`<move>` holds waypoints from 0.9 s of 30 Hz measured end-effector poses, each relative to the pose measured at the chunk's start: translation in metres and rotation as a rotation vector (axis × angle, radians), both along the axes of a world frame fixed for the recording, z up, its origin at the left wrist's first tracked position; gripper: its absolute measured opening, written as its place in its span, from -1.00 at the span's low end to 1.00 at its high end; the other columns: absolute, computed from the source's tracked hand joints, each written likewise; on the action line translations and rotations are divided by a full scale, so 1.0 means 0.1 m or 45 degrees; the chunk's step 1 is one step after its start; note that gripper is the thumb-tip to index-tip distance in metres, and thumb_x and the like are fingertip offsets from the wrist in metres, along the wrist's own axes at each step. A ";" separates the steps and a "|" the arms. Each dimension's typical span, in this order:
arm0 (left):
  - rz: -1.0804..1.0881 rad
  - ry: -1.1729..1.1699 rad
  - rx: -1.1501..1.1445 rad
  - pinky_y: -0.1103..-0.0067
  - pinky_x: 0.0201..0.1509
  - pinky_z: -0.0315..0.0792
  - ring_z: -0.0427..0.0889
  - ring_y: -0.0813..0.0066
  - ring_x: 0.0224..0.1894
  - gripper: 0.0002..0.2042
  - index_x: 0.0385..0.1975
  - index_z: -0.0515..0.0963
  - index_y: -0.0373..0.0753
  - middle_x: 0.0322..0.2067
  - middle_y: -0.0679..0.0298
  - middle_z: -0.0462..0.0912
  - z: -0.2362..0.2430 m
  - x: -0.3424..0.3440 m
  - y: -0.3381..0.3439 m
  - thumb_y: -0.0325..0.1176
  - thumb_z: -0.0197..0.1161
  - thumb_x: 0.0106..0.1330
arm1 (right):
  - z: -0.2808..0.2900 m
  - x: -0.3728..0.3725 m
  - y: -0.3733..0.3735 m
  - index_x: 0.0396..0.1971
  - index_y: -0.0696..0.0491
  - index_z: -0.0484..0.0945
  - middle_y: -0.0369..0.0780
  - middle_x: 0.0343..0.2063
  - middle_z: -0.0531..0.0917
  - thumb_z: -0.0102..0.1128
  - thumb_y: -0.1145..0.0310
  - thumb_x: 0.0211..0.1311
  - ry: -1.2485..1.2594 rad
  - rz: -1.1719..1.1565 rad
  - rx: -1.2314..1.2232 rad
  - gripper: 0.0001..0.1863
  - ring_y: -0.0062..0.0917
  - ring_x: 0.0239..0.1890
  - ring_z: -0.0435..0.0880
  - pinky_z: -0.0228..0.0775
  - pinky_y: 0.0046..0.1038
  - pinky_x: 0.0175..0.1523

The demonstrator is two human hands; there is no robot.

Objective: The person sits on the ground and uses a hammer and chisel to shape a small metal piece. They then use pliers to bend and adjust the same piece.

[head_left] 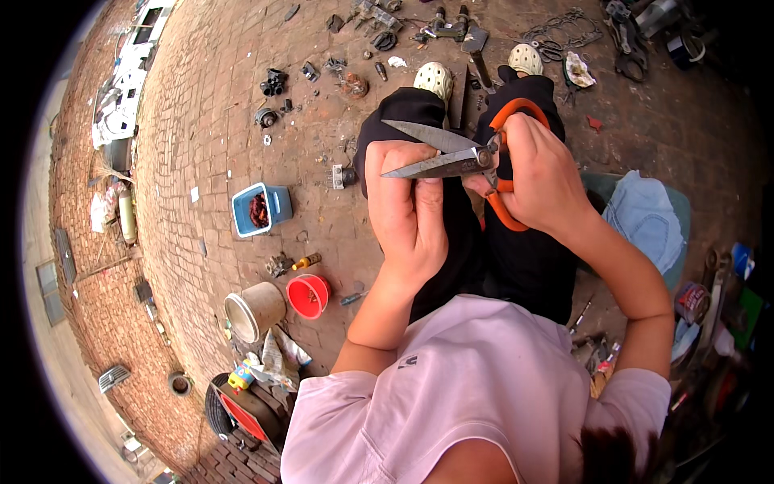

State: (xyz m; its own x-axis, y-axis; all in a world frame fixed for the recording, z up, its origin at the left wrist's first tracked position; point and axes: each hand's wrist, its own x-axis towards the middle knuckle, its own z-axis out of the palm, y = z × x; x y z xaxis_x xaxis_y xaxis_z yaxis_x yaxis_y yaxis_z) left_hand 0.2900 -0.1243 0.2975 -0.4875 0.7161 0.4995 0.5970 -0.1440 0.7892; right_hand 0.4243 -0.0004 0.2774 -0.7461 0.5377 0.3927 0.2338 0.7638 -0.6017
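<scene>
Both my hands are raised over my lap, close together. My right hand [538, 169] grips a pair of scissors [463, 161] by its orange handle loops. The grey metal blades stand apart and point left, across the fingers of my left hand. My left hand [405, 210] is closed, its fingers curled and pressed together behind the blades. The blades partly cover those fingers, and what they hold, if anything, is hidden.
On the brick ground at left stand a blue basin [282, 206] with dark contents, a red bucket [309, 296] and a whitish bucket [266, 310]. A hammer [477, 55] and several metal parts lie beyond my feet. Blue denim [645, 218] lies at right.
</scene>
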 end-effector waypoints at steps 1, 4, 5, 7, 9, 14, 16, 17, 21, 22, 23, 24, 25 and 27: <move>-0.025 0.045 0.003 0.63 -0.29 0.27 0.36 0.50 -0.37 -0.93 -0.26 0.44 -0.37 -0.29 0.23 0.37 0.00 -0.02 0.00 -0.50 0.07 0.41 | -0.01 0.00 0.01 -0.23 0.18 0.40 -0.11 -0.41 0.55 0.50 -0.06 -0.08 0.003 0.007 -0.002 -0.33 -0.19 -0.32 0.59 0.45 -0.27 -0.21; -0.014 0.018 0.005 0.56 -0.22 0.30 0.40 0.38 -0.32 -0.93 -0.28 0.46 -0.37 -0.31 0.18 0.41 0.00 -0.01 0.01 -0.50 0.10 0.38 | -0.07 -0.02 0.02 -0.30 0.17 0.36 -0.13 -0.46 0.52 0.54 -0.03 -0.13 0.067 0.025 -0.008 -0.33 -0.18 -0.38 0.57 0.42 -0.28 -0.28; 0.003 -0.018 0.004 0.50 -0.14 0.34 0.44 0.26 -0.27 -0.94 -0.29 0.48 -0.37 -0.34 0.14 0.45 0.00 0.00 0.01 -0.50 0.12 0.35 | -0.08 -0.02 0.02 -0.33 0.16 0.34 -0.14 -0.48 0.51 0.56 -0.01 -0.16 0.097 0.030 -0.009 -0.33 -0.17 -0.41 0.55 0.40 -0.29 -0.30; -0.038 0.016 0.014 0.63 -0.29 0.28 0.36 0.50 -0.36 -0.92 -0.26 0.44 -0.37 -0.28 0.22 0.38 -0.02 -0.04 -0.01 -0.49 0.08 0.41 | -0.08 -0.02 0.01 -0.34 0.16 0.34 -0.17 -0.50 0.51 0.57 -0.01 -0.17 0.094 0.036 -0.017 -0.33 -0.20 -0.43 0.56 0.41 -0.30 -0.32; -0.059 0.021 0.016 0.70 -0.37 0.25 0.32 0.62 -0.40 -0.91 -0.23 0.43 -0.37 -0.25 0.27 0.34 -0.03 -0.05 -0.01 -0.48 0.06 0.43 | -0.08 -0.02 0.01 -0.35 0.15 0.34 -0.19 -0.52 0.52 0.57 -0.01 -0.18 0.099 0.041 -0.015 -0.34 -0.24 -0.44 0.57 0.42 -0.32 -0.33; -0.004 -0.115 0.022 0.50 -0.13 0.32 0.42 0.29 -0.26 -0.94 -0.31 0.47 -0.36 -0.33 0.16 0.43 0.00 0.00 -0.01 -0.50 0.12 0.34 | -0.09 -0.02 0.02 -0.36 0.15 0.35 -0.22 -0.53 0.52 0.59 0.03 -0.19 0.130 0.060 0.020 -0.36 -0.30 -0.47 0.57 0.42 -0.36 -0.37; -0.009 -0.119 0.016 0.51 -0.13 0.32 0.42 0.30 -0.26 -0.94 -0.31 0.47 -0.36 -0.33 0.16 0.43 0.00 0.00 -0.02 -0.50 0.11 0.33 | -0.10 -0.01 0.02 -0.36 0.15 0.35 -0.22 -0.53 0.52 0.59 0.05 -0.18 0.127 0.058 0.024 -0.36 -0.32 -0.48 0.57 0.42 -0.37 -0.38; -0.011 -0.121 0.013 0.51 -0.13 0.31 0.41 0.30 -0.26 -0.94 -0.31 0.47 -0.36 -0.33 0.16 0.42 0.00 0.00 -0.02 -0.50 0.11 0.33 | -0.10 -0.01 0.02 -0.36 0.15 0.35 -0.22 -0.54 0.52 0.60 0.06 -0.18 0.125 0.056 0.027 -0.37 -0.32 -0.48 0.57 0.42 -0.37 -0.38; -0.090 -0.032 0.024 0.70 -0.41 0.20 0.28 0.63 -0.42 -0.92 -0.27 0.42 -0.36 -0.31 0.28 0.30 -0.02 -0.05 -0.02 -0.47 0.05 0.43 | -0.11 -0.01 0.02 -0.32 0.16 0.37 -0.21 -0.53 0.53 0.58 0.06 -0.15 0.118 0.053 0.036 -0.37 -0.31 -0.46 0.59 0.45 -0.36 -0.36; -0.090 -0.035 0.029 0.70 -0.41 0.19 0.28 0.63 -0.43 -0.92 -0.27 0.42 -0.36 -0.31 0.28 0.30 -0.02 -0.05 -0.02 -0.47 0.05 0.43 | -0.12 0.00 0.03 -0.27 0.16 0.39 -0.20 -0.52 0.54 0.57 0.03 -0.14 0.101 0.053 0.037 -0.36 -0.30 -0.44 0.60 0.46 -0.35 -0.35; -0.089 -0.037 0.031 0.69 -0.41 0.19 0.27 0.63 -0.43 -0.92 -0.28 0.41 -0.35 -0.32 0.28 0.29 -0.01 -0.05 -0.02 -0.47 0.05 0.43 | -0.12 0.00 0.03 -0.23 0.17 0.41 -0.18 -0.51 0.55 0.55 0.00 -0.12 0.083 0.054 0.038 -0.34 -0.28 -0.41 0.62 0.48 -0.33 -0.33; -0.089 -0.039 0.034 0.69 -0.41 0.18 0.27 0.62 -0.43 -0.92 -0.28 0.41 -0.35 -0.32 0.29 0.29 -0.01 -0.05 -0.01 -0.47 0.05 0.43 | -0.12 0.00 0.03 -0.23 0.17 0.41 -0.18 -0.51 0.55 0.55 0.01 -0.12 0.084 0.053 0.038 -0.34 -0.28 -0.42 0.62 0.48 -0.34 -0.34; -0.089 -0.041 0.034 0.69 -0.41 0.18 0.27 0.62 -0.43 -0.92 -0.28 0.41 -0.35 -0.32 0.29 0.29 -0.02 -0.06 -0.01 -0.47 0.05 0.43 | -0.12 0.00 0.03 -0.23 0.18 0.41 -0.19 -0.52 0.54 0.55 0.02 -0.12 0.086 0.053 0.038 -0.35 -0.29 -0.42 0.62 0.48 -0.34 -0.34; -0.084 -0.052 0.036 0.69 -0.41 0.18 0.26 0.63 -0.44 -0.92 -0.29 0.41 -0.35 -0.32 0.29 0.29 -0.02 -0.06 -0.01 -0.47 0.04 0.43 | -0.12 0.00 0.03 -0.23 0.18 0.42 -0.19 -0.52 0.54 0.55 0.03 -0.11 0.086 0.049 0.048 -0.36 -0.29 -0.43 0.62 0.48 -0.35 -0.35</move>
State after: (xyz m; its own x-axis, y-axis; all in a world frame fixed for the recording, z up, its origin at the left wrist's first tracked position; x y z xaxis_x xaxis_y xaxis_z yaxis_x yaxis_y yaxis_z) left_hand 0.2842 -0.1248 0.2953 -0.4602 0.7333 0.5005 0.5532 -0.2041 0.8077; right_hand 0.4243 0.0028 0.2655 -0.7369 0.4932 0.4624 0.1640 0.7940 -0.5854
